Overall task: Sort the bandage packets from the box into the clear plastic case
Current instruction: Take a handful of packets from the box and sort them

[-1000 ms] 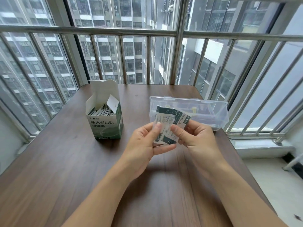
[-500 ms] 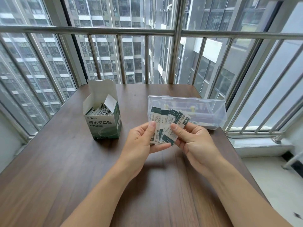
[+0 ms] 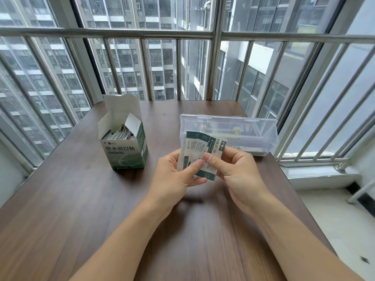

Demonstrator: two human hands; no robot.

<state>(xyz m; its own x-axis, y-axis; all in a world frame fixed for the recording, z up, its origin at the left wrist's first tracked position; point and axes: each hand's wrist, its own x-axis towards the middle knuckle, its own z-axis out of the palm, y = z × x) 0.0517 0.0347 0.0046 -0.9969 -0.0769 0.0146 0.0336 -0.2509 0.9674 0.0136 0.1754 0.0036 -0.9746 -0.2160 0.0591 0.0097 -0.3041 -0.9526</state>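
Head view: both hands [image 3: 174, 175] [image 3: 235, 169] pinch bandage packets [image 3: 199, 148].

box [image 3: 123, 147] left, case [image 3: 251, 132] right, on table [image 3: 81, 209]

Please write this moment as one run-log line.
left hand: holds packets | right hand: pinches packets | box: open | clear case: open

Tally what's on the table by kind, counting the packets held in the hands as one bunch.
Cardboard box of bandage packets: 1
Clear plastic case: 1
Bunch of packets, held by left hand and right hand: 1
Total: 3
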